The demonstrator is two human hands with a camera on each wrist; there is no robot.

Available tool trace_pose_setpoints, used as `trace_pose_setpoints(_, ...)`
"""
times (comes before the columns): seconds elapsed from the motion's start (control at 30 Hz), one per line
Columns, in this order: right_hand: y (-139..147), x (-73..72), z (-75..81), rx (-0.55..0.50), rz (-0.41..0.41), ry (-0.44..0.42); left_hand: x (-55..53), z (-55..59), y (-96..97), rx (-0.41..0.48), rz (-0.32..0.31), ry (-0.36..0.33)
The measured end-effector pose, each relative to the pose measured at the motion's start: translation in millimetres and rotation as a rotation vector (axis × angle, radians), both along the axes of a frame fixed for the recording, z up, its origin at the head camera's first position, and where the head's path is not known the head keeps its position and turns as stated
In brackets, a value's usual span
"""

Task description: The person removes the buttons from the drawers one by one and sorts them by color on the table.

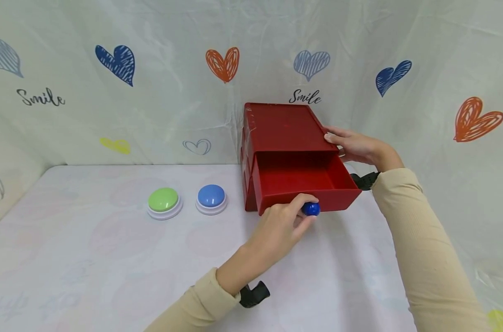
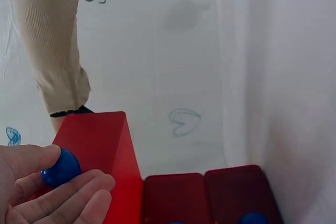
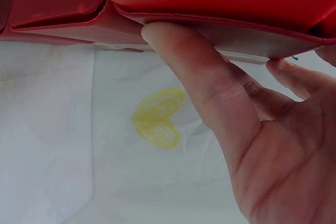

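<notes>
A red cabinet (image 1: 286,127) stands at the back of the table with its top drawer (image 1: 295,175) pulled out; the part of the drawer's inside that shows is bare red. My left hand (image 1: 278,226) pinches the round blue knob (image 1: 311,209) on the drawer front between thumb and fingers. In the left wrist view the same knob (image 2: 61,168) shows between the fingertips. My right hand (image 1: 357,146) rests against the cabinet's upper right side. In the right wrist view, the thumb and extended fingers (image 3: 205,85) touch the red edge.
To the cabinet's left, a blue push button (image 1: 211,198) and a green push button (image 1: 163,202) sit on white bases. Two closed drawer fronts (image 2: 173,198) show below the pulled one. A white curtain (image 1: 160,101) with printed hearts hangs right behind the table.
</notes>
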State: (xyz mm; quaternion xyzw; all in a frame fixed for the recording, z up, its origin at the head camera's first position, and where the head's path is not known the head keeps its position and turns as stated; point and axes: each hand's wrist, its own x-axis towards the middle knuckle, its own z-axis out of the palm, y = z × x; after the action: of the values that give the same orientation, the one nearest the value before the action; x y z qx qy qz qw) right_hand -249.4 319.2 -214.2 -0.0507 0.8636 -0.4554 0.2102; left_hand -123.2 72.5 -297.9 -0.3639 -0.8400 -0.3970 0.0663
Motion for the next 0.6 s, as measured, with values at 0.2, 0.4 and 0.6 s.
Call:
trace_pose_setpoints(0.2, 0.2, -0.2, 0.4, -0.011, 0.007, -0.002, -2.7, 1.1, 1.2, 0.005, 0.01, 0.001)
trace_pose_setpoints(0.4, 0.2, -0.4, -0.1, -0.008, 0.012, 0.002, -4.8, 4.0, 2.4, -0.003, 0.014, -0.027)
trace_pose_setpoints(0.6, -0.3, 0.7, 0.6, -0.01, 0.015, 0.005, -5.5, 7.1, 2.7, -0.014, 0.016, -0.028)
